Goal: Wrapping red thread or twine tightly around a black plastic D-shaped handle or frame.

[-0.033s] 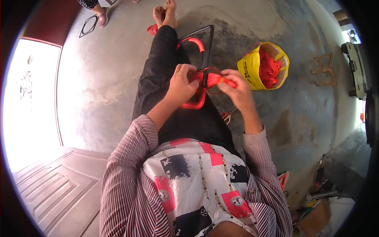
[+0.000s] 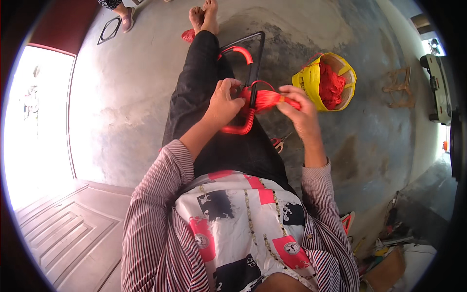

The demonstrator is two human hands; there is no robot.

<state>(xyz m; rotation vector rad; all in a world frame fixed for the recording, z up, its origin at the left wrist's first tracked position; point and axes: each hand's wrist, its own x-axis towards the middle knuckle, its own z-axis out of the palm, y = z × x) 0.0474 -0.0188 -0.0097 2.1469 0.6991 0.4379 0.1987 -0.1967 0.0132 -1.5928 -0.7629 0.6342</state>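
Note:
A black frame (image 2: 260, 53) with rounded corners lies across my lap, part of its rim wrapped in red cord (image 2: 242, 130). My left hand (image 2: 225, 102) is closed at the frame's side, with red strands by its fingertips; exactly what it pinches is partly hidden. My right hand (image 2: 300, 111) grips a bundle of red cord (image 2: 268, 100) that reaches to the frame's edge, its fingers closed round the far end. A thin red strand loops above the bundle.
A yellow bag (image 2: 307, 83) filled with red cord (image 2: 333, 85) stands on the floor at the right. Scissors (image 2: 278, 144) lie beside my thigh. Another black frame (image 2: 109, 30) is near a person's foot (image 2: 128, 20). A small wooden stool (image 2: 400, 87) sits farther right.
My right hand has moved a little to the right with the cord bundle, and more of the bundle shows beside the frame. My left hand stays nearly in place.

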